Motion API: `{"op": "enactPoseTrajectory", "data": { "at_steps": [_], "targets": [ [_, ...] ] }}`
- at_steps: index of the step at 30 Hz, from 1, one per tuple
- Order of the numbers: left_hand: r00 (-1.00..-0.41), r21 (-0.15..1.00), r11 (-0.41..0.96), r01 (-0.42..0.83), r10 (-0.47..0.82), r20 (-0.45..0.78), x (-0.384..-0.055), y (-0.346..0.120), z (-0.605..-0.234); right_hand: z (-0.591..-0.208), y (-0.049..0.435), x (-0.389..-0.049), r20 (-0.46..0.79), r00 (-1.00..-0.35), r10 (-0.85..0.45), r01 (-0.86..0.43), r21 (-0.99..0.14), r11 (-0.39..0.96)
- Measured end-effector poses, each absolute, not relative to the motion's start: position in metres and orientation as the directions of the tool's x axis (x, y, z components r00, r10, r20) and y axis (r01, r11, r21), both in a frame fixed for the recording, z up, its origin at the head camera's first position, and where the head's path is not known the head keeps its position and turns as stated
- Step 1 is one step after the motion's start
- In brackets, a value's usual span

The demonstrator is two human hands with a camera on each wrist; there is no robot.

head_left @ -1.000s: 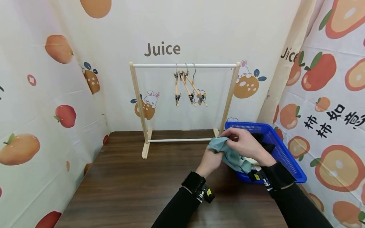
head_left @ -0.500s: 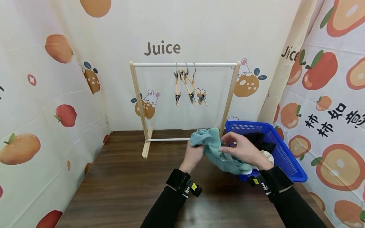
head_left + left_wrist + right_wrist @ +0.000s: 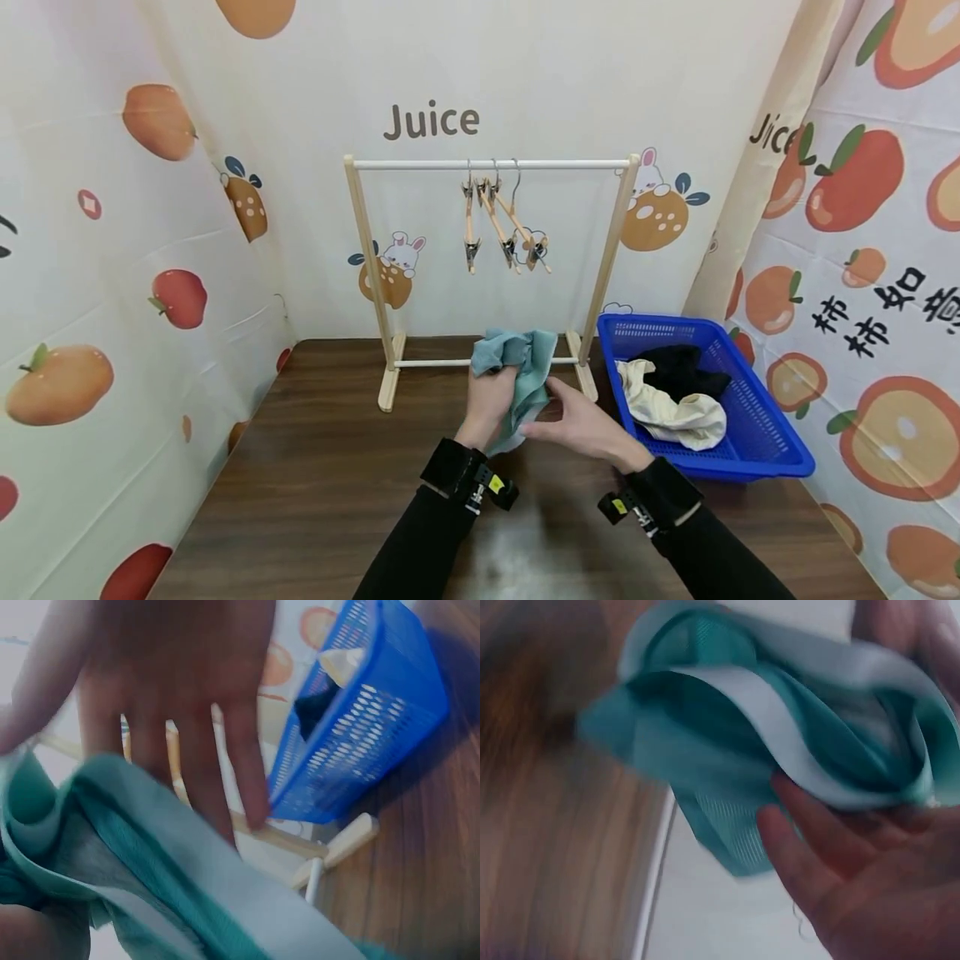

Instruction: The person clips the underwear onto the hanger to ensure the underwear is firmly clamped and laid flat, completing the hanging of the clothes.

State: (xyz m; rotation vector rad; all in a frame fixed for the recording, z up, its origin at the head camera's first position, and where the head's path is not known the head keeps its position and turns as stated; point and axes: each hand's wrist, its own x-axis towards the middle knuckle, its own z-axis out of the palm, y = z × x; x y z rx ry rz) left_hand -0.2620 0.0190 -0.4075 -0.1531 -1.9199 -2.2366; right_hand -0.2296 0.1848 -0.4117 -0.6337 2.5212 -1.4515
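In the head view, teal underpants (image 3: pixel 534 358) with a pale waistband hang bunched above the table, in front of the rack. My left hand (image 3: pixel 491 402) grips them from the left. On the other side my right hand (image 3: pixel 581 421) is beside the cloth, thumb and fingers apart. Seen from the left wrist, the right hand (image 3: pixel 180 690) has its fingers straight and spread behind the waistband (image 3: pixel 225 877). The right wrist view shows the waistband (image 3: pixel 780 750) forming an open loop, with the right fingertips (image 3: pixel 776 821) against or very near its lower edge.
A wooden rack (image 3: pixel 603 250) stands at the back, several clip hangers (image 3: pixel 498 221) on its white top bar (image 3: pixel 420 165). At right is a blue basket (image 3: pixel 765 442) holding a cream cloth (image 3: pixel 686 421) and a black cloth (image 3: pixel 682 371). Printed fabric walls surround the table (image 3: pixel 315 483).
The teal underpants have been lifted from over the basket and moved left to the table's middle. Both hands shifted left; the right fingers have spread. The cream cloth is now uncovered.
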Motion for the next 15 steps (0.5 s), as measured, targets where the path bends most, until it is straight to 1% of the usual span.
{"op": "enactPoseTrajectory", "data": {
  "at_steps": [3, 5, 7, 10, 15],
  "targets": [
    [-0.982, 0.959, -0.212, 0.187, -0.078, 0.174, -0.262, 0.016, -0.403, -0.417, 0.171, -0.228, 0.087, -0.917, -0.388, -0.274, -0.846, 0.457],
    [-0.983, 0.958, -0.221, 0.182, -0.067, 0.171, -0.261, 0.014, -0.401, -0.420, 0.164, -0.227, 0.113, -0.934, -0.338, -0.274, -0.834, 0.479],
    [-0.985, 0.964, -0.202, 0.174, -0.056, 0.166, -0.259, 0.012, -0.399, -0.422, 0.160, -0.228, 0.144, -0.948, -0.285, -0.275, -0.822, 0.499],
    [-0.979, 0.965, -0.166, 0.203, -0.055, 0.196, -0.258, 0.007, -0.397, -0.425, 0.158, -0.230, 0.184, -0.958, -0.222, -0.273, -0.825, 0.494],
    [-0.965, 0.957, -0.143, 0.254, -0.100, 0.241, -0.259, -0.008, -0.397, -0.426, 0.163, -0.234, 0.243, -0.959, -0.147, -0.283, -0.840, 0.462]
  ]
}}
